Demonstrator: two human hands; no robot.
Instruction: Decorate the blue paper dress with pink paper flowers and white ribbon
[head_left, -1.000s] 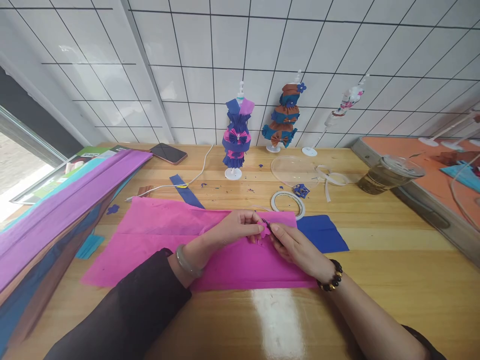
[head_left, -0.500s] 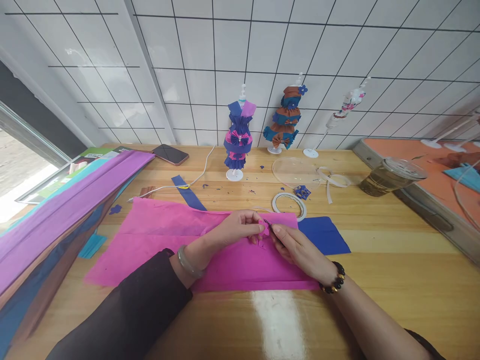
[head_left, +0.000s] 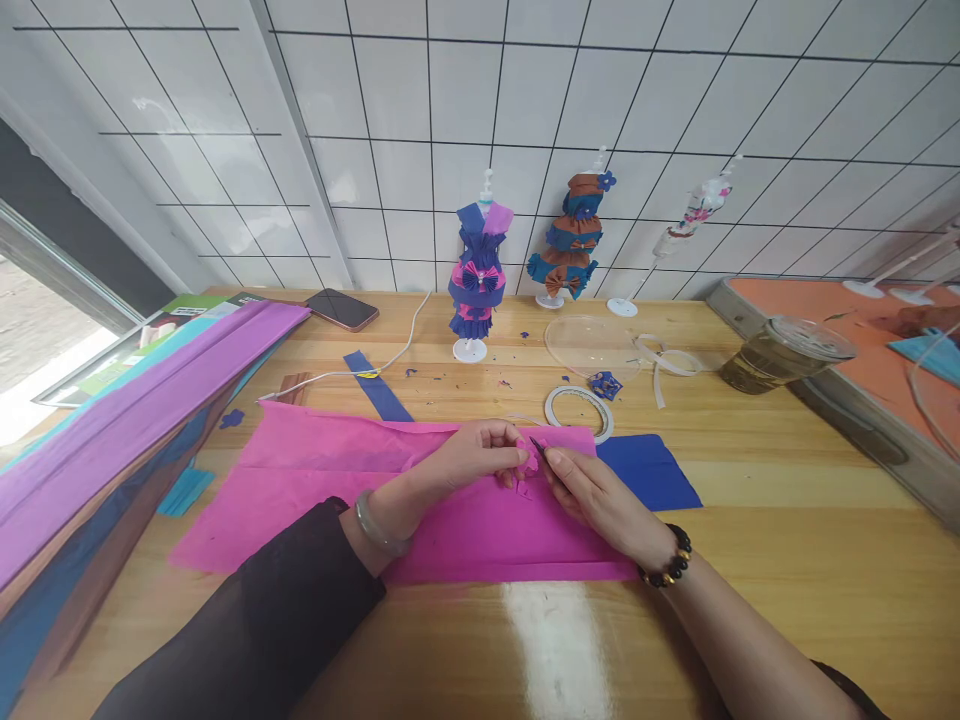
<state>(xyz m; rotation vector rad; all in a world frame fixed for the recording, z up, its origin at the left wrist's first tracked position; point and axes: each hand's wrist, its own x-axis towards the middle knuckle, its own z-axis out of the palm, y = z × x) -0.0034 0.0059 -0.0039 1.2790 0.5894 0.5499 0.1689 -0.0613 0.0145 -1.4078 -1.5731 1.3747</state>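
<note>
A: Status of hands? Reference everything to the pink sheet (head_left: 390,490).

B: Both hands meet over the sheet's far right part. Left hand (head_left: 480,458): thumb and fingertips pinched on a small pink scrap (head_left: 529,462), held just above the sheet. Right hand (head_left: 592,492): fingers curled closed around small scissors (head_left: 540,450); only the dark blade tip shows, at the scrap's edge. Cannot tell whether the blades are apart or closed.

A: Step in hand?

B: Judged as trimming the scrap into a small shape. A few tiny pink offcuts (head_left: 517,485) lie on the sheet directly under the hands.

A: What does the next cut call for?

B: Likely a slight turn of the scrap in the left pinch to present a fresh edge, with short snips; the paper looks thin and limp, so the grip must sit close to the cut line.

A: Surroundings?

B: Blue sheet (head_left: 649,470) touching the pink sheet's right edge. Tape roll (head_left: 578,410) just beyond the far right corner. Dressed mannequin (head_left: 475,280) well beyond the far edge, by the wall. Phone (head_left: 341,308) beyond the far left. Folded paper stack (head_left: 127,430) off the left edge.
</note>
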